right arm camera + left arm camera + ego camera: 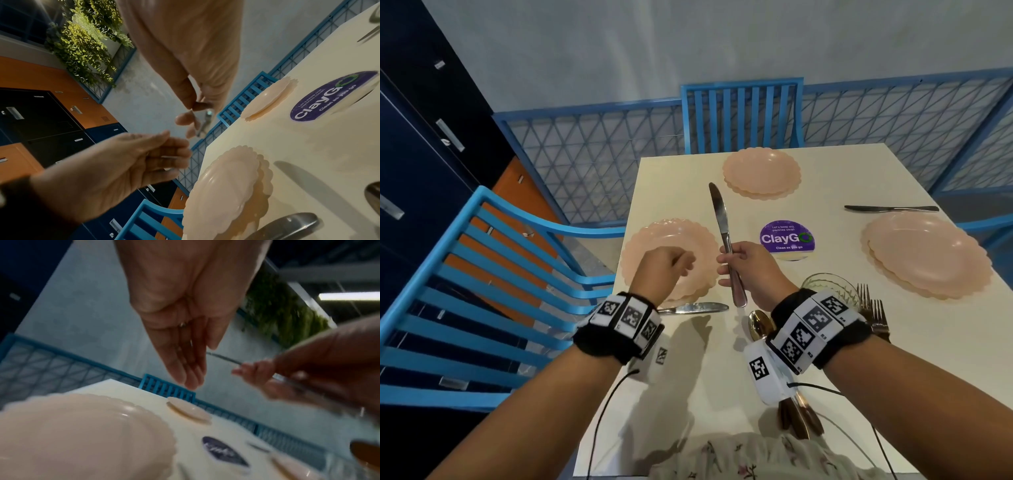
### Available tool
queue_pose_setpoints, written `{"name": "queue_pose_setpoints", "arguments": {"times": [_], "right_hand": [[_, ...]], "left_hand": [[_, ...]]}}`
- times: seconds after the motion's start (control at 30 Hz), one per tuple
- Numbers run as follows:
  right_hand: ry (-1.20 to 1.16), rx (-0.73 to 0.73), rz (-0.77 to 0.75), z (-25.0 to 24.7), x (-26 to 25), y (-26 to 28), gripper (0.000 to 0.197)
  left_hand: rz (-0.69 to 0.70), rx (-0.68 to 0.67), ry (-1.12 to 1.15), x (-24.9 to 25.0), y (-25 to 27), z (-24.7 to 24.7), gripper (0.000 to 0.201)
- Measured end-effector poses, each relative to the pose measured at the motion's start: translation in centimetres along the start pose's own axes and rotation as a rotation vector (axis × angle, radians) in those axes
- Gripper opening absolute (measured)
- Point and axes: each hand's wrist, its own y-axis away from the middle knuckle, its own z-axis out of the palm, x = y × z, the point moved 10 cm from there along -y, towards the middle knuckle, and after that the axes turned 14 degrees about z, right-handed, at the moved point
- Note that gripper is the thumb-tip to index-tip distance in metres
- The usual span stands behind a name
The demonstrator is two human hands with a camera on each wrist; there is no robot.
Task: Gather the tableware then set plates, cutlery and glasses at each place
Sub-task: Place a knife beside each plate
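My right hand (729, 262) grips a silver table knife (718, 210) by its handle, blade pointing away above the cream table (825, 342). My left hand (674, 263) hovers empty over the left stack of pink scalloped plates (650, 243), fingers relaxed, a little left of the knife. In the left wrist view its fingers (191, 378) hang straight above that stack (82, 434). More pink plates sit at the far place (762, 173) and the right place (928, 253). One knife (693, 308) lies beside the left stack, another (890, 208) beside the right plates.
A glass (828, 286), forks (873, 308) and a gold spoon (756, 323) lie near my right wrist. A purple ClayGo sticker (787, 238) marks the table's middle. Blue chairs stand at the left (482, 274) and far side (743, 113), with a blue mesh railing (592, 154) behind.
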Motion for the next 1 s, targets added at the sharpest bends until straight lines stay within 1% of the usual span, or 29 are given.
{"name": "queue_pose_setpoints", "arguments": {"times": [0.07, 0.13, 0.2, 0.3, 0.37, 0.43, 0.57, 0.63, 0.67, 0.73, 0.77, 0.87, 1.0], "right_hand": [[0.019, -0.02, -0.035, 0.4, -0.3, 0.3, 0.016], [0.056, -0.04, -0.069, 0.8, -0.6, 0.8, 0.018], [0.071, -0.053, -0.09, 0.8, -0.8, 1.3, 0.018], [0.037, -0.035, -0.093, 0.2, -0.7, 1.6, 0.026], [-0.002, -0.018, -0.081, -0.1, -0.6, 1.8, 0.026], [-0.016, -0.007, -0.068, -0.1, -0.6, 1.9, 0.021], [0.104, 0.022, -0.07, -0.2, -0.5, 2.2, 0.019], [0.177, 0.064, -0.071, -0.8, -0.6, 2.8, 0.014], [0.169, 0.071, -0.07, -1.2, -0.8, 3.2, 0.016], [0.09, 0.044, -0.081, -2.1, -1.6, 4.5, 0.025], [0.033, 0.015, -0.104, -2.6, -2.3, 5.4, 0.025], [-0.135, -0.054, -0.183, -4.6, -4.9, 8.6, 0.02], [-0.251, -0.042, -0.298, -8.6, -7.6, 13.0, 0.019]], "left_hand": [[-0.101, -0.038, 0.278, 0.7, -0.7, 1.5, 0.027], [-0.15, -0.076, 0.489, 1.6, -0.9, 3.0, 0.027], [-0.149, -0.099, 0.603, 2.3, -1.1, 4.0, 0.024], [-0.148, -0.106, 0.686, 2.8, -1.6, 4.8, 0.019], [-0.153, -0.105, 0.709, 3.1, -1.8, 5.0, 0.019], [-0.151, -0.086, 0.733, 3.6, -2.3, 4.9, 0.021], [-0.134, -0.017, 0.722, 4.6, -3.6, 3.7, 0.024], [-0.105, 0.002, 0.681, 5.0, -4.4, 2.7, 0.022], [-0.084, 0.009, 0.656, 5.1, -4.8, 2.2, 0.022], [-0.023, 0.022, 0.621, 5.4, -5.8, 1.2, 0.024], [0.012, 0.024, 0.592, 5.5, -6.4, 0.8, 0.027], [0.06, 0.015, 0.533, 5.4, -7.6, 0.0, 0.032], [0.087, -0.028, 0.516, 5.5, -9.0, -0.1, 0.039]]}}
